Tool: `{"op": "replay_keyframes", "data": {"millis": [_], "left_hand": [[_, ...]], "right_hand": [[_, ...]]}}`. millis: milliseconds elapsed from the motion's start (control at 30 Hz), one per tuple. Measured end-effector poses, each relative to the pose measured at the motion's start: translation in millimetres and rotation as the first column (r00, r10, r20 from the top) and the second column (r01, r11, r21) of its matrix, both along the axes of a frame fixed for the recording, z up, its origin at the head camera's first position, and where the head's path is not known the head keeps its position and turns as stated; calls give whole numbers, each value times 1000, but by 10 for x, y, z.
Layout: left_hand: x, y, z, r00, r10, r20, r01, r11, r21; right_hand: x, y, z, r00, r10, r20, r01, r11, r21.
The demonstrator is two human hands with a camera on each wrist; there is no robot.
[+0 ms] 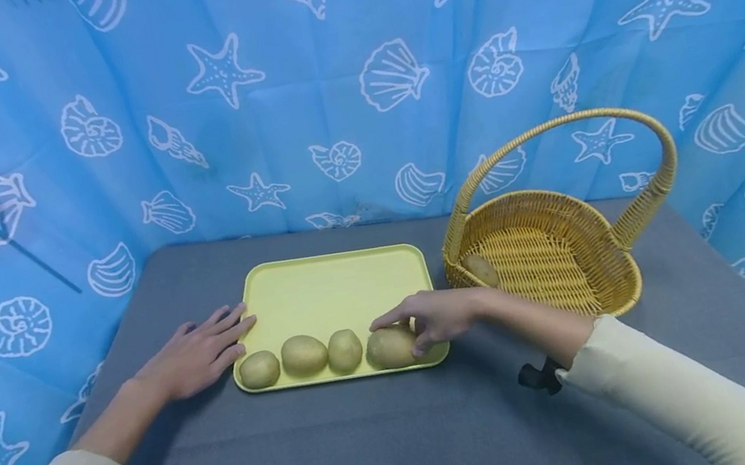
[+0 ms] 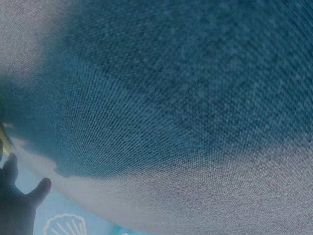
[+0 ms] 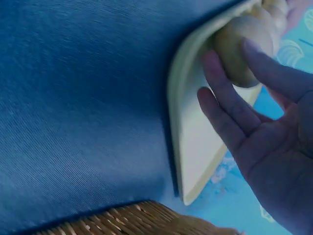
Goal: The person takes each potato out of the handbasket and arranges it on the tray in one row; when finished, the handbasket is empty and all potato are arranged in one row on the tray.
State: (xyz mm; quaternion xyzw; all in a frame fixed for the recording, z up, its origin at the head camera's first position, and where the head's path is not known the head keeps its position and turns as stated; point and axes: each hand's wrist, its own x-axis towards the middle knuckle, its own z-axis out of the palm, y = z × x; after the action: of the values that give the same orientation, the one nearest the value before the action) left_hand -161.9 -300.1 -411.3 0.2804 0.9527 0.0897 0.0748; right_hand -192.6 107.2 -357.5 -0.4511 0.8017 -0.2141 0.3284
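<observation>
A row of several potatoes lies along the near side of a yellow tray (image 1: 335, 272) in the head view. My right hand (image 1: 438, 314) grips the rightmost potato (image 1: 390, 348), fingers and thumb spread on either side of it. The right wrist view shows that potato (image 3: 239, 51) on the tray (image 3: 188, 147), between the thumb and fingers. My left hand (image 1: 196, 357) lies with fingers stretched out at the tray's left edge, near the leftmost potato (image 1: 259, 369). Only part of the left hand (image 2: 17, 205) enters the left wrist view.
A wicker basket (image 1: 543, 269) with a tall arched handle stands right of the tray, behind my right forearm. Inside it, at the left wall, one potato (image 1: 481, 270) is visible. A grey cloth covers the table (image 1: 351, 452); a blue shell-patterned curtain (image 1: 318, 92) hangs behind.
</observation>
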Motion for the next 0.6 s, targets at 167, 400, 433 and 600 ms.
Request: {"op": "replay_keyframes", "data": {"millis": [167, 400, 433, 600], "left_hand": [[8, 7, 8, 1000, 4, -1, -4, 1000, 7], [7, -6, 20, 1000, 11, 14, -11, 1000, -6], [4, -5, 20, 1000, 10, 14, -9, 1000, -8], [-8, -5, -15, 1000, 3, 8, -3, 1000, 0]], "right_hand": [[-16, -32, -50, 999, -34, 25, 34, 999, -22], [-11, -77, -51, 1000, -26, -2, 26, 1000, -16], [-8, -80, -49, 1000, -24, -10, 24, 1000, -13], [9, -61, -50, 999, -17, -29, 17, 1000, -2]]}}
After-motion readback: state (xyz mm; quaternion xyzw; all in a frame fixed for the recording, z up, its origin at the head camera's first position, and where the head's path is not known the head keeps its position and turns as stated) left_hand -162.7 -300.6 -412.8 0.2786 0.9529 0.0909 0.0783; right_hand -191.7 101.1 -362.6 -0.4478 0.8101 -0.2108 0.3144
